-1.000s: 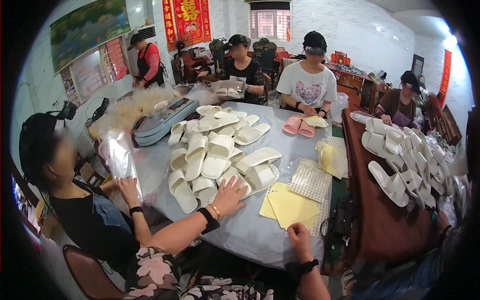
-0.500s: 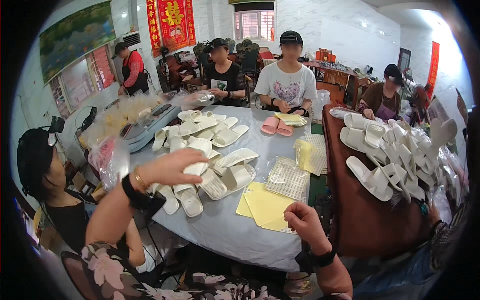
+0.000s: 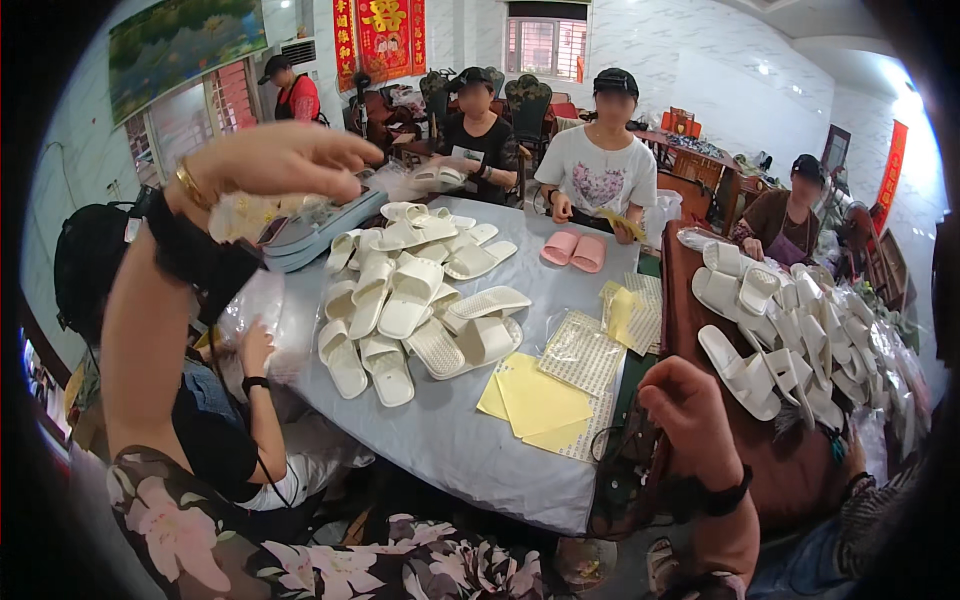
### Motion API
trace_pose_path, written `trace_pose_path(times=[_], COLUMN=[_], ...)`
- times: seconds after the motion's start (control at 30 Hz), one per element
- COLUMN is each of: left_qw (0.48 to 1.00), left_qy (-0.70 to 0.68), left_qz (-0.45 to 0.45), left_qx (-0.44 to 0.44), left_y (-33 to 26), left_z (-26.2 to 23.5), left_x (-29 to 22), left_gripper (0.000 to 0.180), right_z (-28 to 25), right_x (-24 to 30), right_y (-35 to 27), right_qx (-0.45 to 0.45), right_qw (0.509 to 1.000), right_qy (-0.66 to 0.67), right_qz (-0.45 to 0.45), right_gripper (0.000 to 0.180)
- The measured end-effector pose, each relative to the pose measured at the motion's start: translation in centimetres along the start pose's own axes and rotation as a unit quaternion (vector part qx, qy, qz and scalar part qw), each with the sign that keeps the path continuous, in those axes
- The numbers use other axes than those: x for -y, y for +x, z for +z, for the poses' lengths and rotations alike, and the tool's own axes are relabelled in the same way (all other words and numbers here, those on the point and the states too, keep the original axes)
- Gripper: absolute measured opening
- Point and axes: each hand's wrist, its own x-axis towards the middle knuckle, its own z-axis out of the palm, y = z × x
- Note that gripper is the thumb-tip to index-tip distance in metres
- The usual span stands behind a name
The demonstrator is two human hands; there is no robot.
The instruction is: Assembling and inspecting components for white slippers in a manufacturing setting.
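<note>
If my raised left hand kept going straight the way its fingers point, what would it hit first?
Probably nothing close: the left hand points right, raised above the white slippers; depth is unclear.

White slide slippers (image 3: 410,305) heaped loosely on my grey worktop (image 3: 470,450), some sole-up; yellow sheets (image 3: 535,400) lie flat just beside the heap, near the edge.

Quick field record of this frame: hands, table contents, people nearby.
left hand: raised above the table's left side, fingers loosely together, empty
right hand: closed, empty, over the near table edge
table: grey cover
white slippers: heaped mid-table
pink slippers: pair at far side
yellow sheets: stacked near the right hand
second slipper pile: on the brown table at right
people: several seated around
</note>
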Motion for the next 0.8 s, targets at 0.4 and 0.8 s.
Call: trace_pose_path(times=[0.4, 0.8], left_qw=[0.999, 0.994], left_qy=[0.002, -0.032], left_qz=[-0.007, 0.091], left_qx=[-0.033, -0.044], left_y=[-1.4, 6.7], left_z=[-7.3, -7.8], left_x=[-0.1, 7.3], left_gripper=[0.055, 0.059], right_z=[-3.2, -5.1], right_x=[8.1, 25.7], right_y=[0.4, 10.1], right_qx=[-0.082, -0.190], right_qw=[0.986, 0.929], right_qy=[-0.145, -0.310], right_qz=[0.015, -0.066], right_gripper=[0.003, 0.017])
